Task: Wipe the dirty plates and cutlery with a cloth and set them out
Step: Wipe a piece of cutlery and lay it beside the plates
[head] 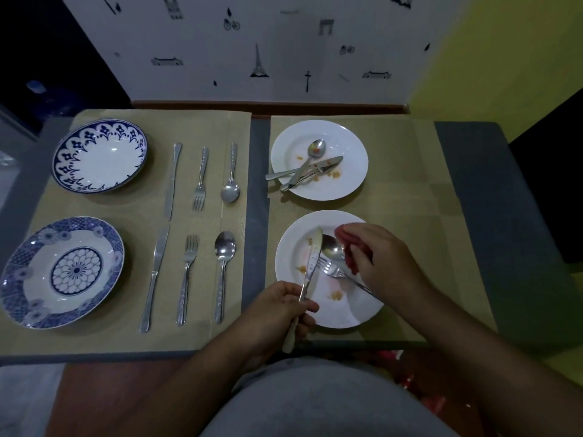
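Dirty steel table knife (310, 263), raised over the white round plate (356, 313) near the tabletop's near edge, is gripped by its handle in the left hand (277, 310). The right hand (378, 263) bunches a red cloth (348, 257). Hard wiping might twist the knife loose, letting it clatter onto the plate.

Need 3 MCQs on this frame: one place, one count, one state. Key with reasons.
1. The knife in the left hand is: A) over the near white plate B) on the floor C) in a drawer
2. Blue-patterned plates on the left mat: A) one B) two C) four
3. The far white plate is: A) wiped clean B) food-stained, cutlery on it C) upside down
Key: 1A, blade sits over that plate; 2B, two are visible there; 3B, orange smears and cutlery show on it.
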`<state>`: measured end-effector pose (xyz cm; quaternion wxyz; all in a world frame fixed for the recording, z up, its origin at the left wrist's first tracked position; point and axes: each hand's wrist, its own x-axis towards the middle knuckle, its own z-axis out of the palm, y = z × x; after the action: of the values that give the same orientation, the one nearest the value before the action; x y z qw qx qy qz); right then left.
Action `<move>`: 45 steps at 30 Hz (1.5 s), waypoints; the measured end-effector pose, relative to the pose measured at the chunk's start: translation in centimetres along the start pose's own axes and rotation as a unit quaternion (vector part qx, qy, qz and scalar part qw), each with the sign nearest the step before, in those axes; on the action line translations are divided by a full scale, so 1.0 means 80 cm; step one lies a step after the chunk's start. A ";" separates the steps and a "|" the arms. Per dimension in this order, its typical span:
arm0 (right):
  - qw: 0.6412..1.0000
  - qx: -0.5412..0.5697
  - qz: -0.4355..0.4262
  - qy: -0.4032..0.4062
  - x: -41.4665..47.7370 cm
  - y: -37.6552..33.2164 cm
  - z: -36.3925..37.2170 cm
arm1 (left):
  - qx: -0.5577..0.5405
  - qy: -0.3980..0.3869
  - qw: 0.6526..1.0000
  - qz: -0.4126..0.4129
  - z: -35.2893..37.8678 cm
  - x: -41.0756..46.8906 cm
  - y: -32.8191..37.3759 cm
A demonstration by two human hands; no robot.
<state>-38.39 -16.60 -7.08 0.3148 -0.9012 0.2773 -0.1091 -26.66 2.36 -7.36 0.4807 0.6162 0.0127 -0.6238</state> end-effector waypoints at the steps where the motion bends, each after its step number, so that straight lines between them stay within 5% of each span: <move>1: 0.999 -0.006 -0.029 -0.011 -0.008 -0.008 0.001 | 0.000 0.001 1.000 0.003 0.001 0.001 0.001; 6: 0.971 -0.063 -0.197 -0.120 -0.035 -0.041 0.025 | 0.002 -0.008 1.000 0.010 0.004 0.004 0.003; 12: 0.990 -0.068 -0.072 -0.096 -0.006 -0.024 0.032 | -0.010 0.009 1.000 0.002 -0.001 0.001 -0.002; 18: 0.971 -0.064 -0.179 -0.146 -0.038 -0.032 0.033 | 0.003 0.008 1.000 0.012 -0.004 -0.004 -0.005; 26: 0.997 -0.061 -0.035 -0.021 0.010 -0.001 0.009 | -0.014 0.001 0.999 -0.033 -0.008 -0.002 -0.010; 29: 0.997 -0.047 -0.062 -0.010 -0.005 -0.014 0.004 | -0.022 0.027 0.999 -0.028 -0.007 0.005 -0.007; 35: 0.972 -0.075 -0.178 -0.136 -0.043 -0.039 0.024 | -0.027 0.041 0.999 -0.014 0.010 0.011 -0.001; 41: 0.991 -0.075 -0.044 -0.097 -0.013 -0.016 0.021 | -0.055 0.053 0.997 -0.024 0.016 0.004 -0.004; 45: 0.972 -0.086 -0.183 -0.121 -0.044 -0.026 0.033 | -0.053 0.060 0.997 -0.010 0.014 0.003 -0.006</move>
<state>-39.40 -11.94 -7.88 0.2416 -0.9669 0.0756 -0.0307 -27.77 1.77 -7.56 0.5044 0.6262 0.0806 -0.5890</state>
